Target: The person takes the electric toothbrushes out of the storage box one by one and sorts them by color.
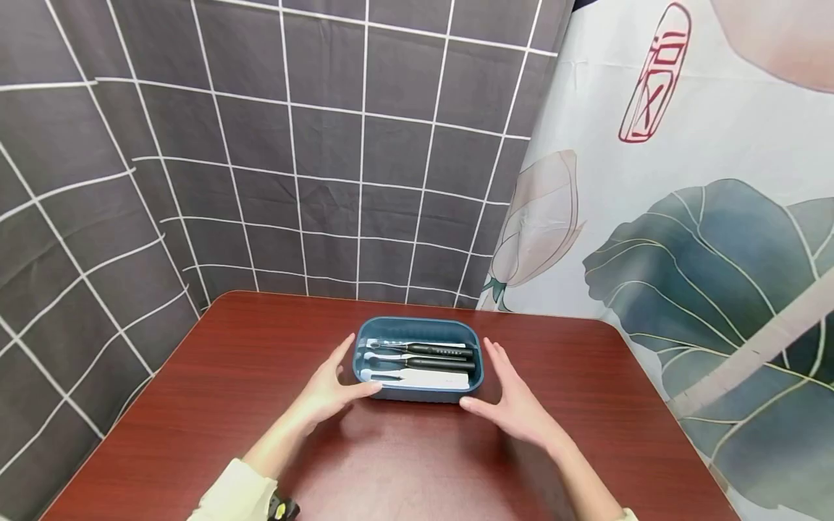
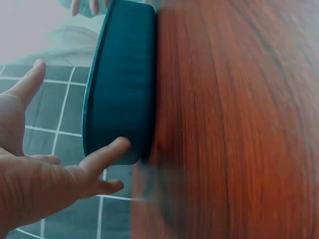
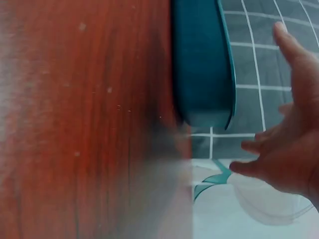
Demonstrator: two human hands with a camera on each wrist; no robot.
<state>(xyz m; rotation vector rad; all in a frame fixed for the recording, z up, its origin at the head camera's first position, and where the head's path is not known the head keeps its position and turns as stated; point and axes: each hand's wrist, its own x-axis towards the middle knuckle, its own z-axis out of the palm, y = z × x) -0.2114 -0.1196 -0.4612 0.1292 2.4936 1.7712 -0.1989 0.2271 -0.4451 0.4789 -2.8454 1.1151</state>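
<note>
A blue plastic basket (image 1: 417, 394) sits on the table, its long side towards me. Inside lie slim black-handled items (image 1: 439, 364), which look like electric toothbrushes, over white pieces (image 1: 430, 379); their exact kind is hard to tell. My left hand (image 1: 329, 389) is at the basket's left end, fingers spread and thumb by the near left corner. In the left wrist view, a finger of the left hand (image 2: 60, 174) overlaps the basket's wall (image 2: 122, 74); contact is unclear. On the right side, my right hand (image 1: 515, 405) is spread beside the basket, apart from its wall (image 3: 202, 59) in the right wrist view.
The reddish-brown wooden table (image 1: 260, 333) extends around the basket. Behind it hangs a dark grey cloth (image 1: 326, 145) with a white grid. A white curtain (image 1: 586, 94) with flower and leaf prints hangs to the right. A dark wristband (image 1: 282, 508) shows by the left sleeve.
</note>
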